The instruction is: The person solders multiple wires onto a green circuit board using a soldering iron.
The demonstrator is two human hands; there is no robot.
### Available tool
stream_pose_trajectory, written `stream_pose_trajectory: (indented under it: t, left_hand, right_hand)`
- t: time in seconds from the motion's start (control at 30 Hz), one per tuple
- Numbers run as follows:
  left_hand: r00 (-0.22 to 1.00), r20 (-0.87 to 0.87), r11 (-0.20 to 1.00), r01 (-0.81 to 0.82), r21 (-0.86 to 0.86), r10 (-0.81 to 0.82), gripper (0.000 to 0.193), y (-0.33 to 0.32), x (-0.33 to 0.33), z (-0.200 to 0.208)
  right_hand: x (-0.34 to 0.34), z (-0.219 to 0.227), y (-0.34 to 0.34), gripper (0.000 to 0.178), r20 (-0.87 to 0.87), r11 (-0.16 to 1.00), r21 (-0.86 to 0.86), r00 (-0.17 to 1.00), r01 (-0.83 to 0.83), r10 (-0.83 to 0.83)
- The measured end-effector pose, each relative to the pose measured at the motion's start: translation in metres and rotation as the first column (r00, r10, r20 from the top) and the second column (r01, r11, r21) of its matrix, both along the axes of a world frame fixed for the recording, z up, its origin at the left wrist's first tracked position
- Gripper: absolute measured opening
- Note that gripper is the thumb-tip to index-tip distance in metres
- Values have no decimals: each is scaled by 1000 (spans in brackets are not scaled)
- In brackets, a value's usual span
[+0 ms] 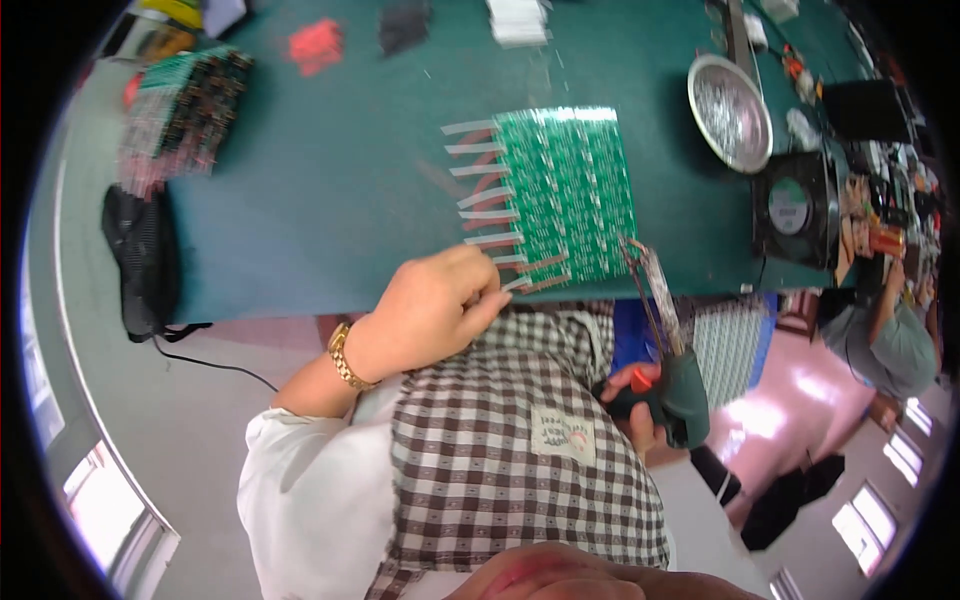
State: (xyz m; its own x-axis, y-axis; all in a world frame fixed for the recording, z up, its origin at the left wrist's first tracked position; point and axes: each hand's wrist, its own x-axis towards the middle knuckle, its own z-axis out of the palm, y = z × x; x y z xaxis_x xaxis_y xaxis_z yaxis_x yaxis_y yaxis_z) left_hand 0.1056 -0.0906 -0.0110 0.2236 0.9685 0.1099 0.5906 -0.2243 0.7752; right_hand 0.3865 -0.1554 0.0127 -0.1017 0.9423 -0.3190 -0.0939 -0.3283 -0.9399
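A green circuit board panel (570,190) lies near the table's front edge. Along its left side stick out several pale strips with reddish wires (487,214). At the panel's lower left corner my left hand (435,305) is closed in a pinch on the end of a wire (517,284). My right hand (643,428) grips a dark green soldering gun (686,400) with a red trigger, below the table's edge. The gun's long metal tip end reaches up to the panel's lower right corner; whether it touches cannot be made out.
A stack of wired boards (185,115) stands far left, above a black bag (140,260). Red (315,46), black (404,26) and white (518,20) bundles lie at the back. Right are a metal bowl (730,112) and a black fan (795,210). Another person (885,335) sits far right.
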Motion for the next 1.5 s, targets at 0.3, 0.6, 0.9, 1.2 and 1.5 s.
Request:
stream_pose_trajectory:
  t: [0.3,0.6,0.9,1.2,1.5]
  left_hand:
    - [903,-211,922,-337,191,374,12,89,-95,10]
    - [742,-537,847,-77,526,401,14,152,-109,-18]
    - [711,-577,854,-63,517,402,11,154,-102,-19]
    - [612,-631,838,-99,537,477,8,151,-91,-1]
    - [653,-522,761,-131,636,549,6,142,-93,-3]
  right_hand:
    - [11,-59,-1,45,-233,953,268,969,144,-81]
    - [-3,-60,8,48,-151,992,84,985,93,-79]
    - [9,-17,93,47,-312,911,349,944,218,-107]
    - [35,12,122,32,88,584,777,877,236,-472]
    - [28,-4,110,29,-61,628,699,903,342,-425]
